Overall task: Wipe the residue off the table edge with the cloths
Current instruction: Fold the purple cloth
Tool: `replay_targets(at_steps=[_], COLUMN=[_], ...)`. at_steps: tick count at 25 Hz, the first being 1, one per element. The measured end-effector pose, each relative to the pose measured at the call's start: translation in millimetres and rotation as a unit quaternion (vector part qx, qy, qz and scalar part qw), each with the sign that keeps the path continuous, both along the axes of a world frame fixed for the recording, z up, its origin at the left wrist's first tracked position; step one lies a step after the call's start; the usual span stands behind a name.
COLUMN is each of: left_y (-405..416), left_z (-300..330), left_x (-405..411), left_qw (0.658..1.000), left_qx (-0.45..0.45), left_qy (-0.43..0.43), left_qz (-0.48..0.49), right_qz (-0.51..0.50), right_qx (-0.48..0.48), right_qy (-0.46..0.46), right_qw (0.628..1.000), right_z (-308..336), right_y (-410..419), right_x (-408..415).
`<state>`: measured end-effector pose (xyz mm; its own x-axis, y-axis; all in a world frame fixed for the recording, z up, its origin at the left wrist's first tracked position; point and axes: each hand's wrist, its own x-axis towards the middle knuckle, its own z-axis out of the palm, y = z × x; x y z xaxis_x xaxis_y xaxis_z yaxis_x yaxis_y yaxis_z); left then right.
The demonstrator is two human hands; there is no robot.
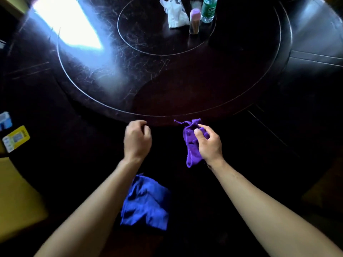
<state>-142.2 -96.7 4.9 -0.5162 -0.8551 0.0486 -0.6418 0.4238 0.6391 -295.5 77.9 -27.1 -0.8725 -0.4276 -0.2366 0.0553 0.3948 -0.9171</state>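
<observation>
Large round table of dark, glossy wood (185, 86), scratched and under strong glare at upper left, with a raised round turntable and a thin inlaid ring; near edge running just ahead of both hands. No residue to make out on this edge, too dark to tell.

Crumpled blue cloth of soft fabric (146, 201), lying loose between the two forearms, below the table edge and nearer to the body; surface under it too dark to identify. Touched by neither hand.

Smaller purple cloth, bunched and limp (191, 145), gripped in the right hand (208, 143) with thumb pressed on top and fingers curled around it; one frayed corner sticking up toward the table edge, the tail hanging down below the wrist.

Left hand (137, 140) loosely curled just beside the table edge, holding nothing, a little blurred.

Both cloths probably very light, soft and foldable, no risk of breaking, likely to slide easily on the polished wood. Better taken in the middle and folded into a flat pad under the palm, not by a corner, for firm pressure along the edge.

Far on the turntable: white crumpled plastic bag (174, 15), green plastic bottle (208, 9), slim container with pink cap (194, 21).
</observation>
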Motion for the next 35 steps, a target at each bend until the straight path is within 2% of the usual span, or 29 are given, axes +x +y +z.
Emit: replay_targets(at_steps=[1,3,5,6,7,10,15,17,20,22,24,26,27,28,31,33,35], left_y=[29.4,82.6,123.7,139.7,153.7,181.8,193.0,193.3,190.5,186.4,180.5,171.5,166.5,160.5,138.8,122.2,109.2], left_z=[6.7,14.1,17.9,19.7,20.1,27.8,39.7,47.4,57.5,61.2,64.4,65.8,65.5,64.7,55.8,48.7,45.1], left_x=[1.1,-2.4,-6.6,-6.6,-3.7,8.0,32.8,44.0,61.8,74.0,84.7,94.8,101.3,108.1,130.1,147.5,162.9], left_qw=[0.999,0.982,0.92,0.881,0.858,0.839,0.837,0.828,0.812,0.778,0.747,0.744,0.753,0.762,0.792,0.8,0.793], left_qx=[0.03,0.184,0.388,0.471,0.511,0.526,0.519,0.526,0.541,0.575,0.598,0.587,0.571,0.553,0.497,0.468,0.462], left_qy=[0.008,-0.037,-0.052,-0.022,0.017,0.12,0.149,0.166,0.186,0.222,0.254,0.278,0.282,0.284,0.289,0.296,0.308], left_qz=[-0.009,-0.01,0.013,0.032,0.047,0.071,0.094,0.106,0.119,0.125,0.138,0.156,0.166,0.179,0.207,0.232,0.253], right_qz=[-0.001,0.005,-0.008,-0.018,-0.026,-0.019,0.01,-0.008,0.038,0.097,0.166,0.202,0.208,0.211,0.206,0.232,0.248], right_qx=[-0.03,-0.071,-0.099,-0.103,-0.102,-0.115,-0.143,-0.107,-0.021,-0.016,-0.034,-0.051,-0.069,-0.092,-0.103,-0.071,-0.02], right_qy=[-0.039,-0.091,-0.141,-0.163,-0.179,-0.239,-0.345,-0.37,-0.409,-0.481,-0.554,-0.592,-0.597,-0.596,-0.56,-0.543,-0.535], right_qw=[0.999,0.993,0.985,0.981,0.978,0.964,0.928,0.923,0.911,0.871,0.815,0.778,0.772,0.77,0.796,0.804,0.807], right_z=[2.8,10.1,14.5,16.9,19.1,33.3,54.2,54.8,52.6,53.6,57.0,62.1,64.7,66.5,69.8,73.6,76.4], right_y=[6.0,18.7,30.5,37.5,45.2,66.4,102.5,112.7,118.7,117.1,110.6,96.9,88.6,79.4,50.4,23.5,-6.0], right_x=[6.4,19.7,31.2,36.0,41.5,54.9,65.2,70.4,85.1,96.7,104.5,109.5,112.4,115.5,123.3,134.7,148.5])
